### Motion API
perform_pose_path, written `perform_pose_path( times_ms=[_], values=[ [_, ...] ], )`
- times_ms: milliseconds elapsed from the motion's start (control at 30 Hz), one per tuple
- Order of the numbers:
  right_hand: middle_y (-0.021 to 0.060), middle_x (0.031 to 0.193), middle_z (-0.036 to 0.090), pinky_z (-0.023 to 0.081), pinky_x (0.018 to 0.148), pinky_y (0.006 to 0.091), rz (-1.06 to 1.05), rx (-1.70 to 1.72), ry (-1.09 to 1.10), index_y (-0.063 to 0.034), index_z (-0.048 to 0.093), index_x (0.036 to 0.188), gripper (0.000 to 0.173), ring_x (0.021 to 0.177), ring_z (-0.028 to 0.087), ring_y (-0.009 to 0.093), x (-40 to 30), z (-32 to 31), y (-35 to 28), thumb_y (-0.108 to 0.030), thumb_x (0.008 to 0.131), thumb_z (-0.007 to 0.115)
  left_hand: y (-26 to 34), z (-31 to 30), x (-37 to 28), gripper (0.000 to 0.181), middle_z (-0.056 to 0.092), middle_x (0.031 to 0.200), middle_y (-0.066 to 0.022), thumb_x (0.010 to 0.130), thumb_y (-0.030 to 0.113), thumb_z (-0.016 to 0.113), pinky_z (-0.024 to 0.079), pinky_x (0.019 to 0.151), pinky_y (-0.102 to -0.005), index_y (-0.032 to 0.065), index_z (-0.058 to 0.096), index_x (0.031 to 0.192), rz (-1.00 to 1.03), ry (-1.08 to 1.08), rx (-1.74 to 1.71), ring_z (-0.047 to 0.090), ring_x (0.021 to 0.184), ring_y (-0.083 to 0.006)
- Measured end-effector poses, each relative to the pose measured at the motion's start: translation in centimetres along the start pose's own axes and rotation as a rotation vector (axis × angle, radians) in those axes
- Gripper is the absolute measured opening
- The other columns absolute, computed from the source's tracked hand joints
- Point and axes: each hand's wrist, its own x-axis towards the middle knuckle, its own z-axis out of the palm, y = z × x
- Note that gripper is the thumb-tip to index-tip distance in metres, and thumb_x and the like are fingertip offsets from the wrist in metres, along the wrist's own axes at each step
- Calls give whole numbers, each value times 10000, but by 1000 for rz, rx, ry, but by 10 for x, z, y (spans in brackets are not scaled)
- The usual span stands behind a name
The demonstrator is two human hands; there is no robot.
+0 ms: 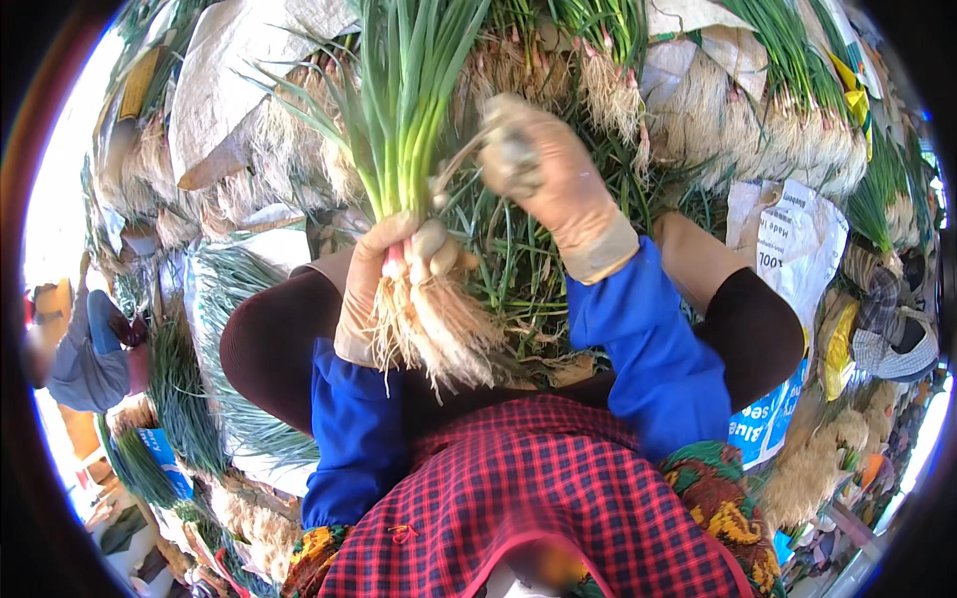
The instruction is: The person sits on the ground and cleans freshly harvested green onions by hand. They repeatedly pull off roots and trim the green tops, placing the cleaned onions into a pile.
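My left hand (pixel 374 261), in a tan glove, grips a bunch of green onions (pixel 407 134) around the base of the stalks. Their green leaves point up and away from me, while the pale stringy roots (pixel 441 321) hang towards my lap. To the right of the bunch is my right hand (pixel 542 164), also gloved, raised and blurred with the fingers curled in. From those fingers a thin brown strand (pixel 460 158), perhaps a dry leaf, runs to the bunch near my left hand. The glove's fingertips look dark and soiled.
Loose green leaves (pixel 538 261) cover the ground between my bent knees. Rooted bunches (pixel 755 112) lie in rows ahead, partly under a white sack (pixel 232 82). A printed plastic sack (pixel 792 239) lies by my right knee. People sit at far left (pixel 93 359) and far right (pixel 893 336).
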Motion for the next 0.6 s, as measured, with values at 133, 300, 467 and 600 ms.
perform_pose_path(
  times_ms=[133, 300, 467, 600],
  values=[
    [-9, 619, 502, 393, 436, 218, 6, -194, 89, -53, 563, 981, 139, 459, 451, 79, -11, -41, -14, -177, 918, 566, 4, 8, -4, 255, 512, 634, 24, 889, 219, 547, 513, 753, -397, 35, 537, 1064, 213, -22, -24, 516, 595, -144],
    [226, 951, 662, 503, 829, 443, 278, -1823, 310, -19, 580, 1119, 354, 913, 642, 380, 15, -49, 1, -274, 895, 477, 32, -10, 13, 211, 586, 645, 34, 921, 202, 504, 483, 649, -385, 76, 434, 1074, 244, -830, -137, 582, 557, -145],
    [152, 947, 671, 510, 691, 393, 99, -1107, 692, -11, 614, 1079, 325, 734, 647, 271, 106, -44, -11, -287, 928, 534, 21, 5, 9, 261, 467, 710, 12, 913, 203, 557, 410, 568, -281, 81, 521, 1141, 275, -167, -207, 420, 600, -126],
    [13, 729, 565, 393, 454, 254, -193, -877, 616, -47, 613, 1021, 208, 531, 475, 90, 112, -77, 16, -215, 972, 500, 21, -4, 17, 207, 458, 684, 0, 900, 199, 584, 365, 555, -258, 76, 541, 1061, 260, 9, -204, 403, 613, -128]
  ],
)
